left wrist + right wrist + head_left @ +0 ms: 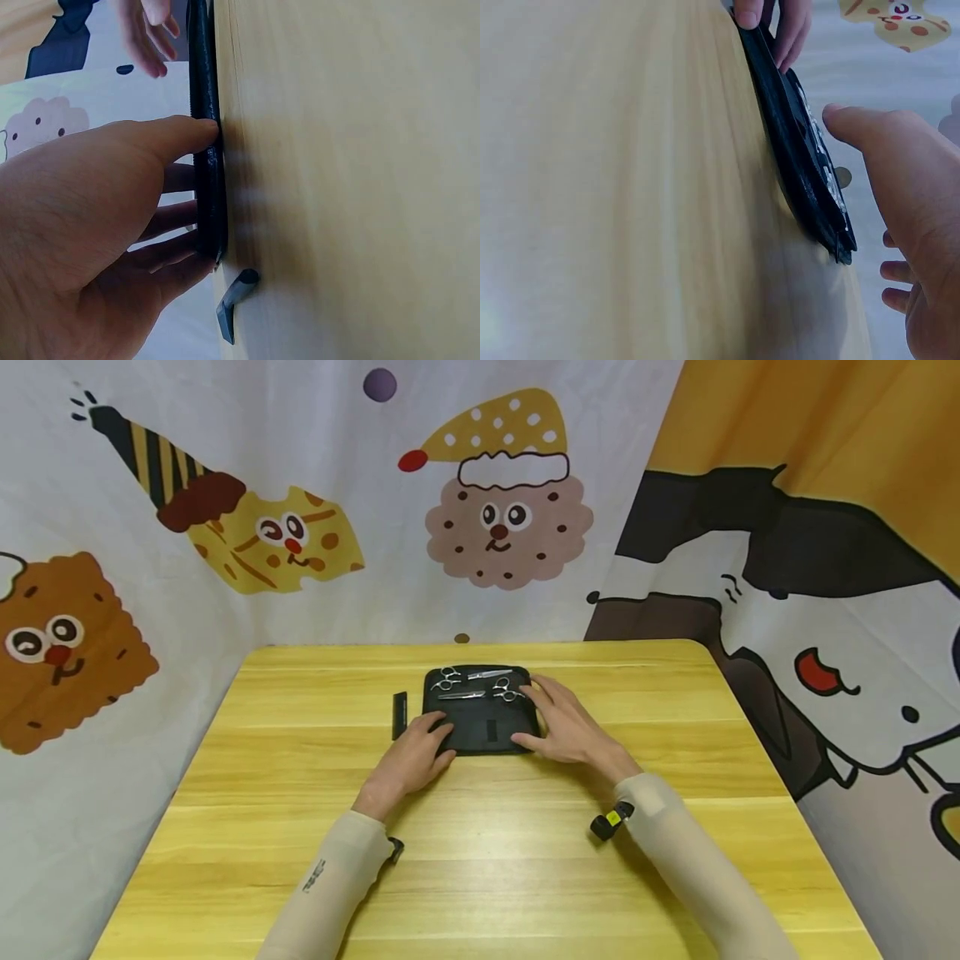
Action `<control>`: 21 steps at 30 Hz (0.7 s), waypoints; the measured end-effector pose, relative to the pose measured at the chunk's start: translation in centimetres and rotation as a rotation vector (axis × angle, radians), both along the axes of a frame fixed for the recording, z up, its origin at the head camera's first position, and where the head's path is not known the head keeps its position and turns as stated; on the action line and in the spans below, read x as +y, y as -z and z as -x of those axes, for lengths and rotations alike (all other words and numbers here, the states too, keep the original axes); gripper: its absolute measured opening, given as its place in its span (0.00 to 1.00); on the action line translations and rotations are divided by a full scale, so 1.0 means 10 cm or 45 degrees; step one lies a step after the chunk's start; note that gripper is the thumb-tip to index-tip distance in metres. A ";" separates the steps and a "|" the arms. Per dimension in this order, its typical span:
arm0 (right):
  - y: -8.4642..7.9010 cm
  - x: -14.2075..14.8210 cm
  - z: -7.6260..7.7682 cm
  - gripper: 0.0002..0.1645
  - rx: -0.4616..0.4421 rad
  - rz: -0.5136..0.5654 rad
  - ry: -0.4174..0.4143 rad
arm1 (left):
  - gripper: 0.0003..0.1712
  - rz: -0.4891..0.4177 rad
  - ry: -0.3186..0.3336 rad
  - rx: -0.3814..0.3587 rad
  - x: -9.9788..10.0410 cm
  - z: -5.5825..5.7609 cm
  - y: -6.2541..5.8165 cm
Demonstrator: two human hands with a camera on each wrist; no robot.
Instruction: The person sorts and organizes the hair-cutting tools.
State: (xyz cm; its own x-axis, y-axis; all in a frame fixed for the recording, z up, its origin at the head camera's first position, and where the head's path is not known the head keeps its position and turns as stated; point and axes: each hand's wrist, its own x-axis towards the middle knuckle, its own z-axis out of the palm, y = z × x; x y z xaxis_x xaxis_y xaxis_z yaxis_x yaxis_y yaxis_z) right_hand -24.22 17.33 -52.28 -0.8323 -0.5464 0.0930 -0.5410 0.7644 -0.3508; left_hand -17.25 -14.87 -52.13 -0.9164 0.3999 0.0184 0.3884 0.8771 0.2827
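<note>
One black case (468,739), flat on the tabletop (480,877), bearing two pairs of scissors (461,695) with handles at opposite ends, likely so both fit compactly; one black comb (400,716) just beside its left edge. Left hand (411,758), fingers relaxed, over the near left corner, apparently to steady it. Right hand (567,727) spread wide at the right side, as if framing it; fingertip contact there, I cannot tell.
</note>
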 end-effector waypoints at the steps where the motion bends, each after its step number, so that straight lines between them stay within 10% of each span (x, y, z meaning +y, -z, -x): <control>1: 0.00 0.01 -0.03 0.60 0.001 -0.005 -0.005 | 0.33 -0.002 -0.001 -0.001 0.00 0.00 0.00; 21: 0.06 0.06 -0.19 0.45 -0.003 -0.060 -0.076 | 0.33 -0.009 -0.007 -0.014 0.00 0.00 -0.02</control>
